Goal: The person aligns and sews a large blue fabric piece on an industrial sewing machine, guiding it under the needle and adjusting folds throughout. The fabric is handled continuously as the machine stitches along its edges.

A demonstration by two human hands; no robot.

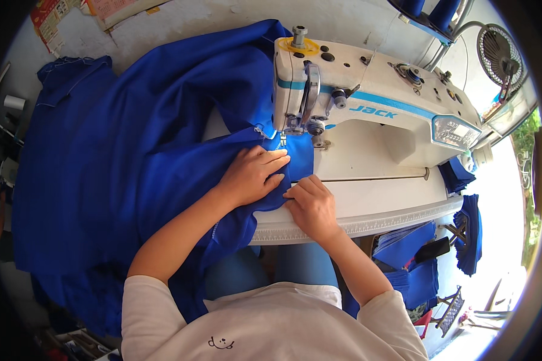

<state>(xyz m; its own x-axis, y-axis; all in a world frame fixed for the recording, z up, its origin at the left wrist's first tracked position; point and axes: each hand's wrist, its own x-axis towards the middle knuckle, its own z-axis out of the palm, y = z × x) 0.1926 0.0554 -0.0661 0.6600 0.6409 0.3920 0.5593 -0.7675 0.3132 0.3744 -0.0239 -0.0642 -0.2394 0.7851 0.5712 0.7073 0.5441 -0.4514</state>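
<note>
A large piece of blue fabric (144, 162) lies bunched over the sewing table and drapes off its left side. Part of it sits under the needle area of a white sewing machine (367, 90), by the presser foot (283, 139). My left hand (254, 174) rests flat on the fabric, fingers stretched toward the presser foot and thumb apart. Closer to me and to the right, my right hand (312, 204) has its fingers curled at the fabric's right edge, pinching it. The fingertips' underside is hidden.
A ruler-marked strip (367, 225) runs along the table's front edge. Stacks of cut blue pieces (406, 246) sit below on the right, with a black phone-like object (432, 248) on them. Blue thread cones (442, 13) stand above the machine. A fan (500, 57) is at the far right.
</note>
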